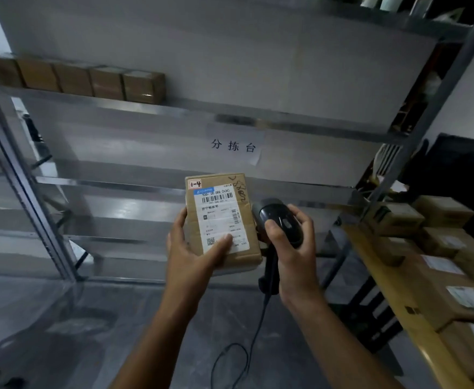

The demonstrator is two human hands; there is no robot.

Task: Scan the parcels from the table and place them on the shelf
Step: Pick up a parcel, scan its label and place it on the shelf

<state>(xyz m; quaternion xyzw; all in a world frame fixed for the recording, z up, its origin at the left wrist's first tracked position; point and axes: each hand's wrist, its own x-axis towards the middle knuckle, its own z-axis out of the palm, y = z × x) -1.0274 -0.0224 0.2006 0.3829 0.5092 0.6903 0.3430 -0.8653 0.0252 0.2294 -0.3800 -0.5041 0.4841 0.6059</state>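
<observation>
Brown cardboard parcel (222,220) sits gripped in the left hand (193,248), thumb on its label, in front of the shelf (157,110). Right hand (294,242) wraps the black scanner (280,220) just beside the parcel's right edge.

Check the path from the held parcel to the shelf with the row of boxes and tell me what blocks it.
Nothing visible blocks it. The left hand holds the parcel below that shelf, whose stretch right of the row of boxes lies open. The scanner sits beside the parcel in the right hand.
</observation>
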